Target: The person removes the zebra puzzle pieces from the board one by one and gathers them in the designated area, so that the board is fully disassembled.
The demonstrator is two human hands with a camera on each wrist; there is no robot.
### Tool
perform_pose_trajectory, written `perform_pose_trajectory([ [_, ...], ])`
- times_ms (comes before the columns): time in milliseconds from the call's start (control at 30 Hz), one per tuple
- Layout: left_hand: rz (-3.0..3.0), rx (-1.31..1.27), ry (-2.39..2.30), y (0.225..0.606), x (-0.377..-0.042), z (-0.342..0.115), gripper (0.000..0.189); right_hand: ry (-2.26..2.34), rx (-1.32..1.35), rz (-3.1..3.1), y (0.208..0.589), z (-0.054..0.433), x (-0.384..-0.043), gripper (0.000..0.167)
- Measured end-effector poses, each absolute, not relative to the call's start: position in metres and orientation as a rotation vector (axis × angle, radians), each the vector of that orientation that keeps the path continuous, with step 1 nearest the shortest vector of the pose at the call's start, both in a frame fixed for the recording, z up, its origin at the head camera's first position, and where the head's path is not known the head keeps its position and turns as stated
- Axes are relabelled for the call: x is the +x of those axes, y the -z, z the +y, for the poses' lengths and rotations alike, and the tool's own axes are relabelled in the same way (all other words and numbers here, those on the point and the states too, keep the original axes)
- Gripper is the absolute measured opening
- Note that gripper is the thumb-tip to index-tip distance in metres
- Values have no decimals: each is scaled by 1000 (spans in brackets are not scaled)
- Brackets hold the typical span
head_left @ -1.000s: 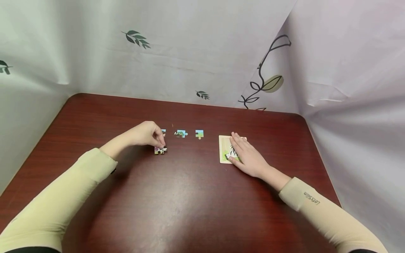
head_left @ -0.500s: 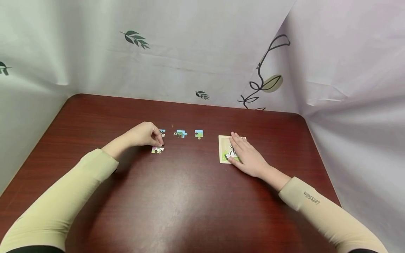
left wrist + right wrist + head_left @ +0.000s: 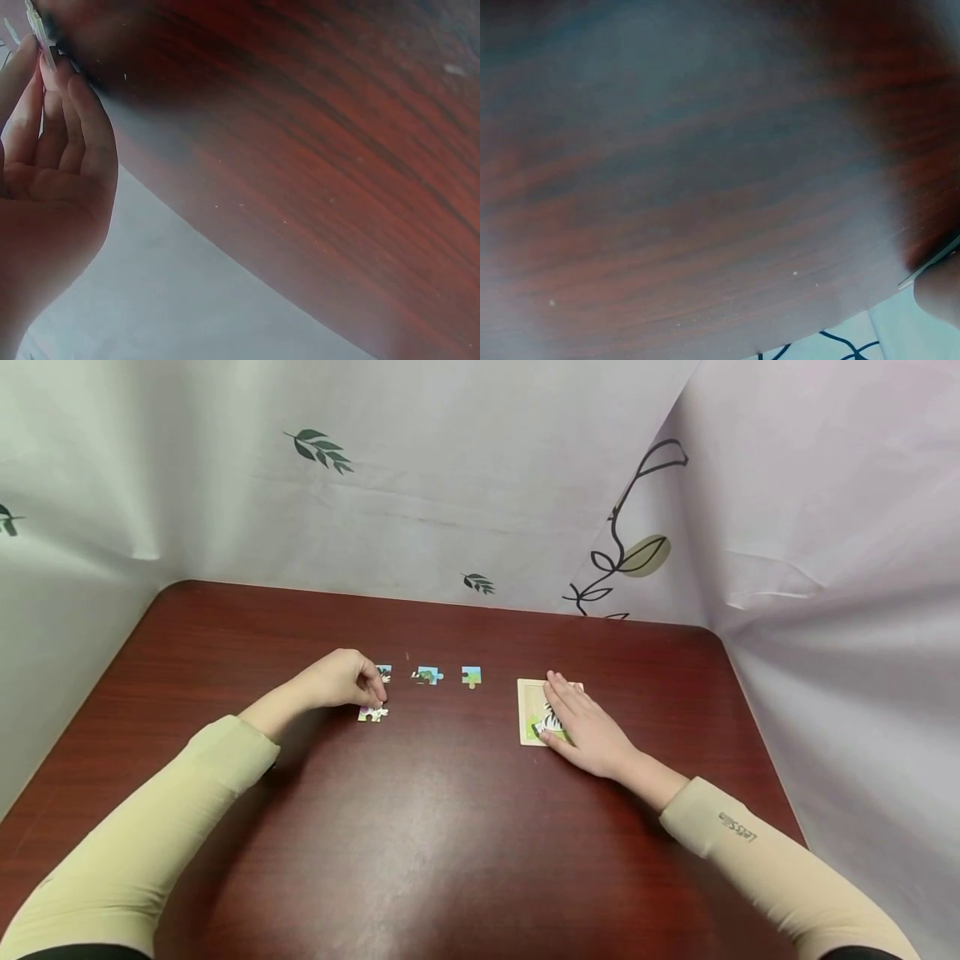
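Note:
My left hand pinches a small jigsaw piece between thumb and fingertips, at the left of the table. In the left wrist view the piece is tilted nearly edge-on, at the upper left corner. My right hand lies with straight fingers across a square wooden puzzle tray. Part of a zebra picture shows beside its fingers; the rest of the tray's right side is hidden. Only a thumb tip and a thin tray edge appear in the right wrist view.
Three loose jigsaw pieces lie in a row behind: one partly behind the left fingers, one green and blue piece, and one with a green knob. White patterned cloth hangs around the dark red table.
Over the last second my left hand has shifted the pinched piece slightly left, then kept nearly still. My right hand has stayed on the tray.

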State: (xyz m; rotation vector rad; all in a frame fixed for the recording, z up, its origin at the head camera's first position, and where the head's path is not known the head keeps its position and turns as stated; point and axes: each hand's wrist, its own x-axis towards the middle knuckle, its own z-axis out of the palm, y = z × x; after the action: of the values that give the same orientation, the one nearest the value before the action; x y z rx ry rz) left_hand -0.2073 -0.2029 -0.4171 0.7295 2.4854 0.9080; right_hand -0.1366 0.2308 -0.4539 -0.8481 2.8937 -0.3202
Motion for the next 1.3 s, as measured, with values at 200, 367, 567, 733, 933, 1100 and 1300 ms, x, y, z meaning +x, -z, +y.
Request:
perform_pose_trajectory([
  [200,2499,729,-902,417,-207,-205,4,314,-857,2896,453,230,-138,83],
  [367,2504,739,-918,418,-205,-206,6,314,-854,2893,453,230,-138,83],
  [567,2497,734,-921,417,-204,-205,6,313,-849,2890,452,230,-137,83],
  [733,2509,730,-877,417,-205,-202,5,317,-845,2888,452,229,-137,83],
  [933,2524,772,-854,415,-207,-187,5,311,-848,2887,451,231,-136,83],
  [1100,2527,836,-852,408,-207,-166,8,322,-850,2882,451,232,-136,82],
  [1300,2493,907,-872,404,-210,-139,6,326,-853,2878,449,233,-137,83],
])
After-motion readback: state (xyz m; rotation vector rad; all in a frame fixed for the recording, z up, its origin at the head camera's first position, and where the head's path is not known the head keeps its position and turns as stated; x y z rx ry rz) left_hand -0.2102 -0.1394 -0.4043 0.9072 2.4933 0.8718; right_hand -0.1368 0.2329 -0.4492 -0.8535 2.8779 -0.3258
